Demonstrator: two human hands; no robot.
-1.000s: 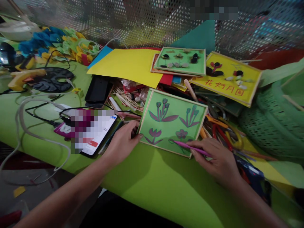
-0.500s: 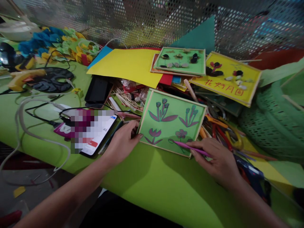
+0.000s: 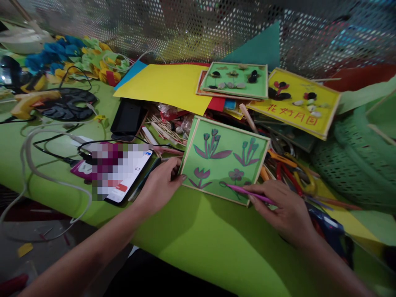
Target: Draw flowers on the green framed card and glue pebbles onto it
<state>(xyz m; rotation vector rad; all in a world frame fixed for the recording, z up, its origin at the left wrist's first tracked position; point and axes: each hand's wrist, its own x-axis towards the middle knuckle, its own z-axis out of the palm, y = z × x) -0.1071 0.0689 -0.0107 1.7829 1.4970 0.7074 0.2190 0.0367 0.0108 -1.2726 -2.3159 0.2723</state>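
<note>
A green picture card (image 3: 216,167) framed with thin wooden sticks tilts at the table's middle, bearing several purple flower drawings with dark outlines. My left hand (image 3: 163,177) pinches its lower left edge between thumb and fingers. In my right hand (image 3: 281,206) is a pink pen (image 3: 250,193), closed between thumb and fingers. The pen's tip touches the card at the leaf left of the lower right flower. Part of that flower's right leaf shows just above the pen.
Behind lie a yellow sheet (image 3: 163,84), a green pebble picture (image 3: 233,80) and a yellow pebble picture (image 3: 305,101). A lit phone (image 3: 130,177) and cables are left; pliers, scissors and a green basket (image 3: 349,152) stand right. A perforated metal screen (image 3: 192,29) rises behind.
Hardly anything moves: the pen and both hands keep almost the same place at the card. The number on the phone's screen goes from 46 to 47.
</note>
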